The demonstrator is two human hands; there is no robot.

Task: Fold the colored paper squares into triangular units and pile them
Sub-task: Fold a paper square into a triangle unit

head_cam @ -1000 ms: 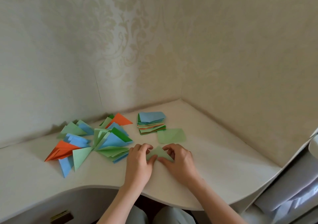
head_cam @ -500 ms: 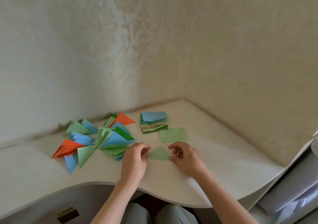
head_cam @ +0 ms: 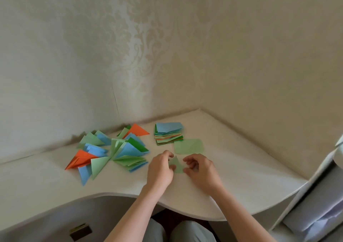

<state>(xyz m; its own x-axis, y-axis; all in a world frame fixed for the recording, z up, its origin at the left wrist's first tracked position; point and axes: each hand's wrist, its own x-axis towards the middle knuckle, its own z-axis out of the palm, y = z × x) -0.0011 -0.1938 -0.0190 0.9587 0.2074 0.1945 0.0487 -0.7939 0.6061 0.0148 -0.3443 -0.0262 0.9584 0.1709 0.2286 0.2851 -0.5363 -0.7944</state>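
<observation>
The light green folded piece (head_cam: 176, 165) lies on the tabletop (head_cam: 241, 169) between the two hands, in front of the person and near the front edge. It reads as a small triangle, apex pointing away from the person. The left hand (head_cam: 160, 169) has its fingers curled, with thumb and fingertip pinching the piece's left edge. The right hand (head_cam: 200, 171) is likewise curled, its thumb and forefinger at the right edge and lower corner; contact seems likely, but whether it pinches or only touches cannot be told. Judgement: holding both sides keeps the layers aligned for the next crease.

Landmark: the folded piece.
- Just beyond it, slightly right: a single flat light green square (head_cam: 189, 146), probably set out as the next sheet, within easy reach.
- Beyond that square, slightly left: the stack of unfolded squares (head_cam: 168, 133), blue on top, with green and orange edges showing. Supply kept clear of the working spot.
- Left of the piece: the pile of finished triangles (head_cam: 118, 148), blue, green and orange, fanned loosely and overlapping. It sits nearest the left hand, so finished units likely go there.
- Behind everything: patterned wallpaper (head_cam: 130, 56) meeting in a corner.

No brand, label or legible writing appears on the paper or the surroundings.
</observation>
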